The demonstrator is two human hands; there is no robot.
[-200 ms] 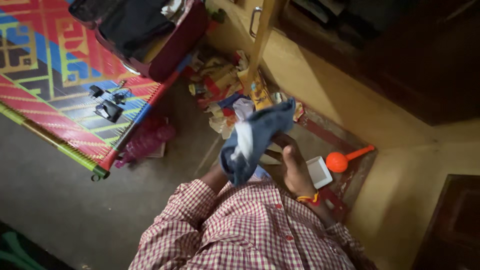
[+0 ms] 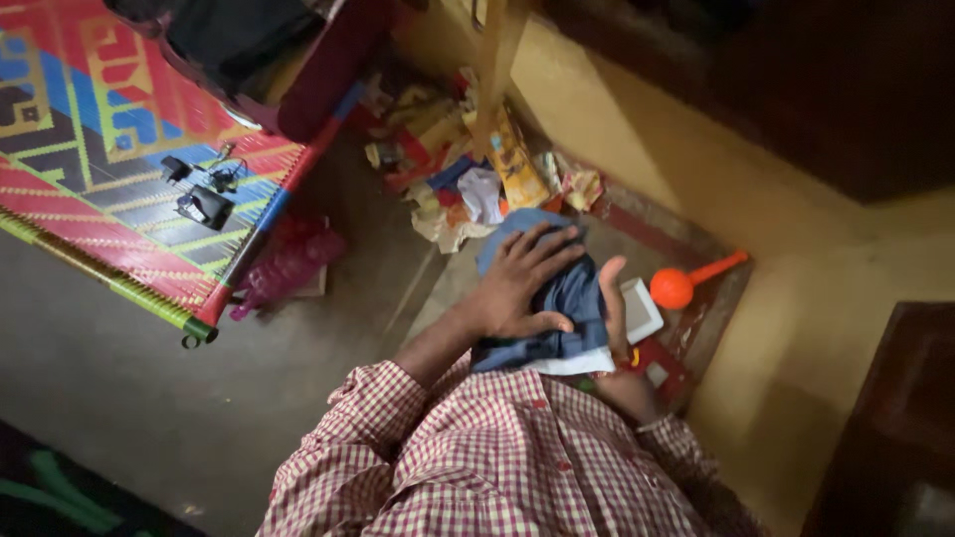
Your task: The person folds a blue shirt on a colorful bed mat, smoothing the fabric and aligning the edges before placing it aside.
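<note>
A folded blue cloth [image 2: 562, 298] with a white layer showing at its lower edge lies between both hands, held above the floor in front of the checked shirt. The left hand [image 2: 522, 283] presses flat on top, fingers spread; the right hand [image 2: 615, 308] cups it from the side, grip loose. Below, the grey floor [image 2: 129, 368] meets a yellow wall [image 2: 696, 169], with an orange scoop [image 2: 686, 283] near the corner.

The person wears a button-front shirt [image 2: 497, 457] in a small red-and-white check, with small red buttons down the placket. The left sleeve [image 2: 348, 438] is rolled above the forearm, its edge forming a cuffed band. The right sleeve [image 2: 686, 452], on the far side of the placket, ends in a buttoned cuff at the wrist. Both hands are bare.
</note>
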